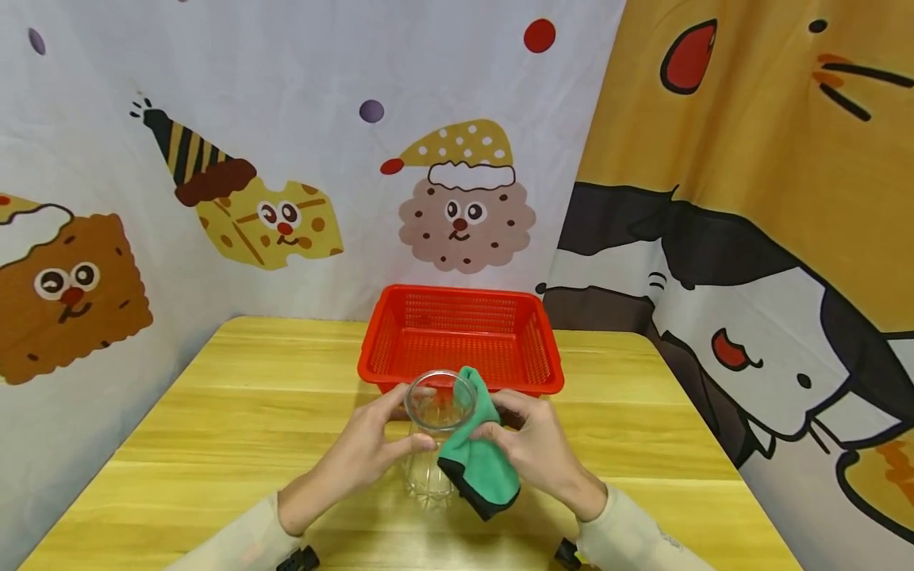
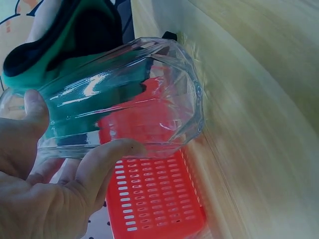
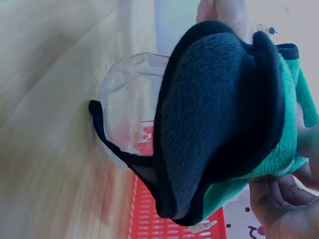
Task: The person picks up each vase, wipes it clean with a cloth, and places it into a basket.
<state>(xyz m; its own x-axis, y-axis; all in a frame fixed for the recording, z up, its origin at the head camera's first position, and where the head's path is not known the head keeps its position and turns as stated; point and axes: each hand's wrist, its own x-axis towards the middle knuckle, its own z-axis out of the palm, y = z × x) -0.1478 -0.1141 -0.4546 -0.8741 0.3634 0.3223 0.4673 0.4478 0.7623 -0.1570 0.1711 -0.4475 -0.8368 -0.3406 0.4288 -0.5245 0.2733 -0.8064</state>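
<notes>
A clear faceted glass (image 1: 434, 444) is held just above the yellow wooden table (image 1: 214, 428), in front of a red basket (image 1: 460, 339). My left hand (image 1: 371, 452) grips the glass (image 2: 124, 99) from the left, thumb and fingers (image 2: 99, 164) curled round its wall. My right hand (image 1: 531, 444) holds a green cloth with a black edge (image 1: 480, 464) against the right side and rim of the glass. In the right wrist view the cloth (image 3: 224, 114) covers much of the glass (image 3: 132, 99).
The red basket (image 2: 154, 199) stands at the back middle of the table, and nothing shows inside it. Cartoon-printed fabric walls (image 1: 286, 159) close in the table at the back, left and right. Bare table lies on both sides of the hands.
</notes>
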